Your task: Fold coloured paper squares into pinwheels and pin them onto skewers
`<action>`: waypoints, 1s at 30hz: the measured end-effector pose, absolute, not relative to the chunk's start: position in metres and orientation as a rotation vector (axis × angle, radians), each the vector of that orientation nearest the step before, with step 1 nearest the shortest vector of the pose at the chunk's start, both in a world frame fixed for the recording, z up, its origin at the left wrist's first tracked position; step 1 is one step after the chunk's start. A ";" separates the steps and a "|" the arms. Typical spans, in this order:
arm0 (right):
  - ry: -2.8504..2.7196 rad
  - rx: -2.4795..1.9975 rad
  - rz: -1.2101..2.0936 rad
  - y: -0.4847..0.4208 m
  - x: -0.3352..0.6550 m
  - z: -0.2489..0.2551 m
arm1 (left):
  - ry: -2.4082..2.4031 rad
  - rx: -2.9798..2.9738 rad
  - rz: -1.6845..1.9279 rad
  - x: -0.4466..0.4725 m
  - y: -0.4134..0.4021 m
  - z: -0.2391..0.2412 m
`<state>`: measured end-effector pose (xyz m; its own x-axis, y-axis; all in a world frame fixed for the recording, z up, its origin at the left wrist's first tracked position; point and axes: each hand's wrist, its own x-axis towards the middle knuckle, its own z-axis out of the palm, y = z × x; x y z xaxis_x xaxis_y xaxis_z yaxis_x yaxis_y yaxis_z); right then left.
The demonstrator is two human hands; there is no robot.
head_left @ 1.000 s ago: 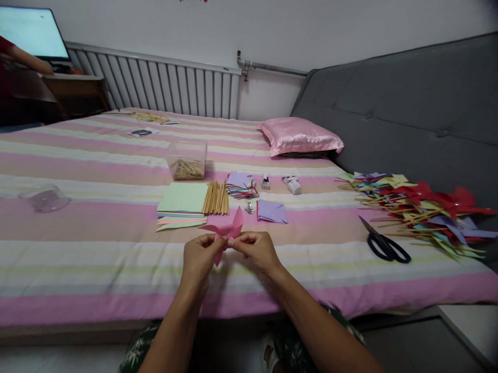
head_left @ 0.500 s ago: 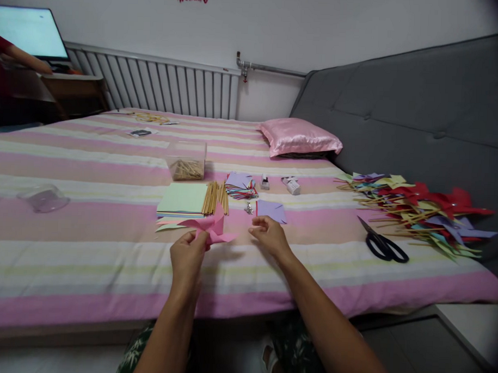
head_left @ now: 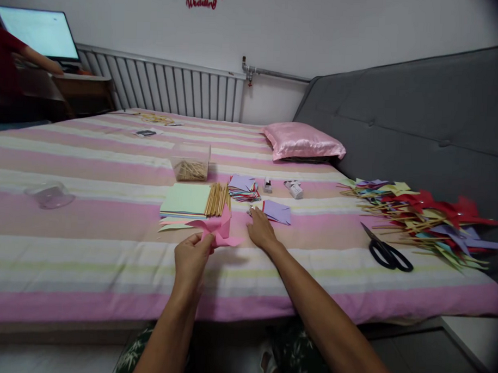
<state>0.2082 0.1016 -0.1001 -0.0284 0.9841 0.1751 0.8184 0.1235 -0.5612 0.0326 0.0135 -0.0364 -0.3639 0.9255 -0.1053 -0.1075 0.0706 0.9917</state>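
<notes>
In my left hand (head_left: 192, 255) is a pink paper pinwheel (head_left: 218, 231), its folded blades pinched at the middle above the striped bedspread. My right hand (head_left: 261, 229) reaches down to a small pile of shiny metal pins (head_left: 250, 210), fingertips together and partly covering it; whether a pin is between them is too small to tell. Just right of that pile lie purple paper pieces (head_left: 276, 212) with a red edge showing. Beyond the pinwheel are a stack of coloured paper sheets (head_left: 186, 199) and a row of thin wooden sticks (head_left: 218, 199).
A clear box of sticks (head_left: 191, 165) stands behind the paper. Near it are a stack of cut papers (head_left: 243, 187) and two small items. Black scissors (head_left: 388, 251) and a heap of finished pinwheels (head_left: 431, 217) lie right. A person in red sleeves (head_left: 8, 58) is far left.
My right hand has moved forward and slightly left onto the metal pins. The left hand keeps the pinwheel in about the same place; the whole view has shifted slightly.
</notes>
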 end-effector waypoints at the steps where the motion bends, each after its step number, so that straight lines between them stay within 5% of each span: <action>1: -1.906 -1.737 0.407 0.102 0.210 -0.099 | 1.442 0.877 1.437 0.033 0.013 -0.037; 30: -1.554 -1.609 0.740 0.094 0.229 -0.085 | 1.385 0.943 1.369 0.033 0.011 -0.035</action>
